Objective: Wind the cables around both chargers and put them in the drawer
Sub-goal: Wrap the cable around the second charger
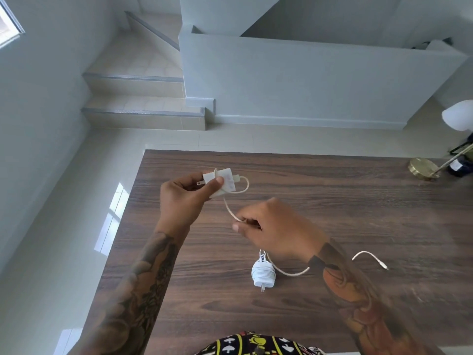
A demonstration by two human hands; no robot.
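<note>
Your left hand [183, 193] has a closed grip on the charger [222, 181], thumb pressed on its face, prongs pointing back toward your palm. One turn of cable [229, 206] already crosses the body just beyond your thumb, and a small loop stands out past the far end of the block. Your right hand [271, 225] pinches the same cable a short way below the left grip, fingers closed on it; from there the cable runs under your wrist, along the surface [332, 196], and ends at a free plug [383, 265] well out to the right.

The second charger [263, 274] lies on the surface just below your right grip, already wound. No drawer is in view.

Likely trouble from here:
- The trailing cable passes right beside the wound charger. Pulling slack quickly could drag or flip it.
- The lone turn is held only by your thumb. Shift that thumb to re-grip and the turn may slide off the smooth corner.
- The loop by the connector looks tight; winding hard there could kink the cable.
- Slack tension at your right grip would give loose, springing coils.
</note>
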